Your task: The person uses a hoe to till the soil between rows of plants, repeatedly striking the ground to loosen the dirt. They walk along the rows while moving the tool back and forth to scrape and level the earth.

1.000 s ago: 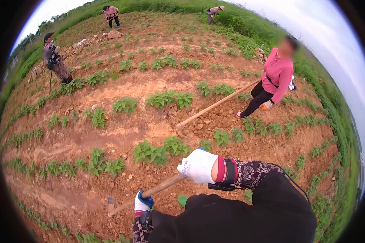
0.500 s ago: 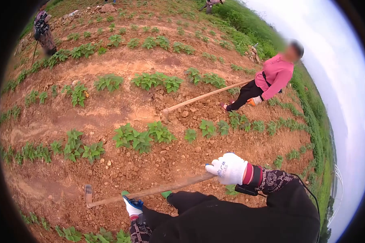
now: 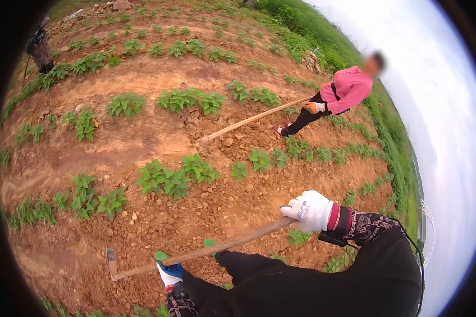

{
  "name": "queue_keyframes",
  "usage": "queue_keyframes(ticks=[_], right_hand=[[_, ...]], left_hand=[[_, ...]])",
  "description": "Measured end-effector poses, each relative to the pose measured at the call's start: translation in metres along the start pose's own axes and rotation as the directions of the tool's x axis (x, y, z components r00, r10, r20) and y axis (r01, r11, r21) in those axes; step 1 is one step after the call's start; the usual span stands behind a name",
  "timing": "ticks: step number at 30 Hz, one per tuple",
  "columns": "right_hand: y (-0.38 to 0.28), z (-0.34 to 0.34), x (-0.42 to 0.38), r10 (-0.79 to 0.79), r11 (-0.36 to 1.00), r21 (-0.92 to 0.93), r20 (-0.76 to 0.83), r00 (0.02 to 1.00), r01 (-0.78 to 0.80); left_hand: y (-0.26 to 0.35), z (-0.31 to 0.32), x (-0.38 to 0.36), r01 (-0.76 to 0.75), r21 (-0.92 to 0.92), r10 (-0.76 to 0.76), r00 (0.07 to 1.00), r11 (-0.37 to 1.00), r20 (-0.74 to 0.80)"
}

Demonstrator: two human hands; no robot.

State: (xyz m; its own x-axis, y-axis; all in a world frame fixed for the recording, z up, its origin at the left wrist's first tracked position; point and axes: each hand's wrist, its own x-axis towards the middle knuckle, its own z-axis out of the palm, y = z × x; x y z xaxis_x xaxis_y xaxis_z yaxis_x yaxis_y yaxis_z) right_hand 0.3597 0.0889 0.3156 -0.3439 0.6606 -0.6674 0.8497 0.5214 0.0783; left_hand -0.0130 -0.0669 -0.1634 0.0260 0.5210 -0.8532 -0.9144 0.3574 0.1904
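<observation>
A hoe [image 3: 227,244] with a long wooden handle slants across the lower part of the head view. Its metal blade [image 3: 111,260] rests at the loose reddish soil on the left. My right hand [image 3: 309,210], in a white glove, is closed around the upper end of the handle. Lower down, nearer the blade, my left hand [image 3: 169,273] grips the handle in a white and blue glove; its fingers are partly hidden. My green-tipped shoes [image 3: 209,243] show just beyond the handle.
Rows of leafy green plants [image 3: 198,168] run across the clod-covered field. A co-worker in a pink top [image 3: 349,89] holds another long-handled hoe [image 3: 254,119] beyond the nearest row. Another person [image 3: 40,50] stands at the far upper left. Green growth borders the field on the right.
My right hand and the handle's upper end have shifted slightly right in the view. The blade sits a little lower and left. The co-worker's gloved hand has come up onto the other hoe's handle.
</observation>
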Motion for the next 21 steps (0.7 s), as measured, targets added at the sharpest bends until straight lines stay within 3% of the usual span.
queue_keyframes(ticks=[2,9,21], right_hand=[[-0.001,-0.001,0.001,0.012,1.000,-0.017,0.008,1.000,-0.012],[-0.002,-0.001,0.002,0.038,0.999,-0.019,0.035,0.999,-0.037],[0.000,0.013,-0.003,0.025,0.999,-0.038,0.022,0.999,-0.024]], left_hand=[[-0.001,0.005,-0.002,-0.066,-0.108,0.069,0.997,0.992,0.019],[0.004,0.001,-0.001,-0.024,-0.102,0.028,0.999,0.995,0.033],[-0.004,0.005,0.002,-0.115,-0.175,0.113,0.993,0.978,-0.020]])
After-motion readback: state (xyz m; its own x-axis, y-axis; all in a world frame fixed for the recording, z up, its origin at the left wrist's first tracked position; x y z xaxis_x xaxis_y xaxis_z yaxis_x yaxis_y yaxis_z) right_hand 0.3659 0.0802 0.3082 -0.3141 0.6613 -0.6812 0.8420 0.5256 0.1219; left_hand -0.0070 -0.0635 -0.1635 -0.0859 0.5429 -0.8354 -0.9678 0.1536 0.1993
